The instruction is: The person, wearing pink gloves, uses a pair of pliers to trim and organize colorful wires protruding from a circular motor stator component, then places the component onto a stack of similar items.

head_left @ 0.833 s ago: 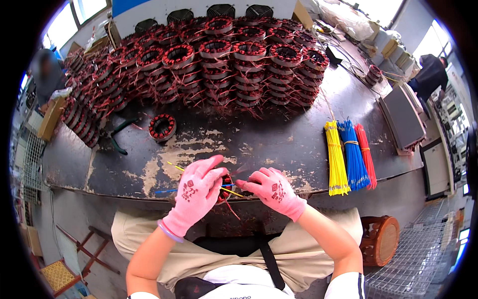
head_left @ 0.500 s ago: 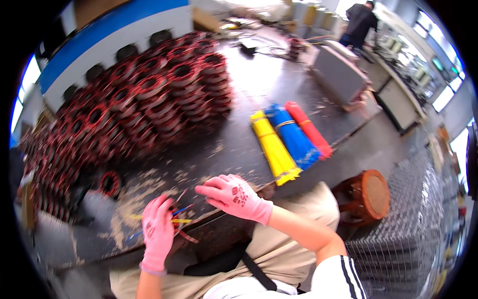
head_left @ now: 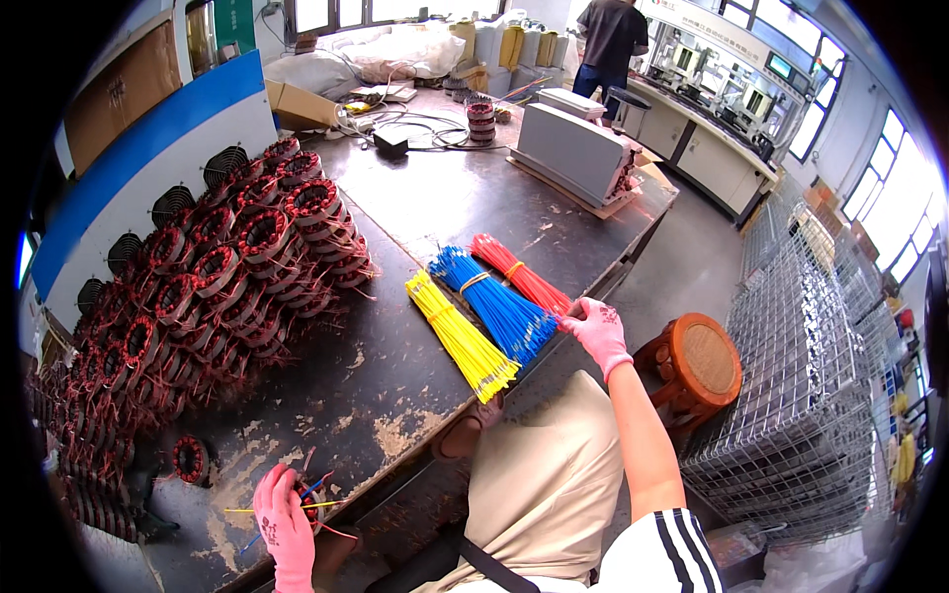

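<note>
My right hand [head_left: 596,328], in a pink glove, reaches to the near end of the red wire bundle [head_left: 518,275] at the bench edge and pinches it. Beside that bundle lie a blue wire bundle [head_left: 491,303] and a yellow wire bundle [head_left: 458,334]. My left hand [head_left: 285,526], also pink-gloved, rests at the near bench edge over a small copper-wound stator coil [head_left: 310,502] with loose red, blue and yellow leads, holding it.
A large heap of stacked copper-wound stators [head_left: 213,287] fills the left of the dark worn bench [head_left: 395,376]; one lone stator [head_left: 189,459] lies near. A grey box [head_left: 576,153] sits far back. A round wooden stool [head_left: 697,362] and wire mesh cages [head_left: 820,395] stand right. A person [head_left: 610,40] stands far off.
My right hand left the coil and moved right to the red wire bundle. My head turned right, shifting the view. The left hand stayed on the coil.
</note>
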{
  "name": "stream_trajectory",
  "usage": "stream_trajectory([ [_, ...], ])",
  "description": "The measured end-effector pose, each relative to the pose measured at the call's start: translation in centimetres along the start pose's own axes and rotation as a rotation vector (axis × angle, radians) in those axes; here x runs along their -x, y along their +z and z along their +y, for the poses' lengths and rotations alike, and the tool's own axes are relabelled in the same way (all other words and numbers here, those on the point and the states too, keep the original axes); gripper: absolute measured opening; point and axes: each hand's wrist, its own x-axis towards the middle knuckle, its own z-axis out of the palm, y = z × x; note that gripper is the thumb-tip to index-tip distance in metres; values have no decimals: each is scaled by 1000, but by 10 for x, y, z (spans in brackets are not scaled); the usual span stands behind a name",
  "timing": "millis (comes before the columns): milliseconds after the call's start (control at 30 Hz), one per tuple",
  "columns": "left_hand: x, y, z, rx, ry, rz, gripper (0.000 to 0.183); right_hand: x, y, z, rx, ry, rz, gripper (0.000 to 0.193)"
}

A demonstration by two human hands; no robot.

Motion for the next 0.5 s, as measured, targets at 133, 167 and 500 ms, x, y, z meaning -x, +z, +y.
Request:
stream_trajectory([
  [133,-2,4,2,19,-12,25,26,7,-15,-6,-74,24,104,23],
  [167,-2,4,1,22,-12,16,27,14,-25,-13,-8,24,118,22],
  [500,-22,-34,73,-306,339,392,51,153,-10,-193,-572,-710,26,12],
])
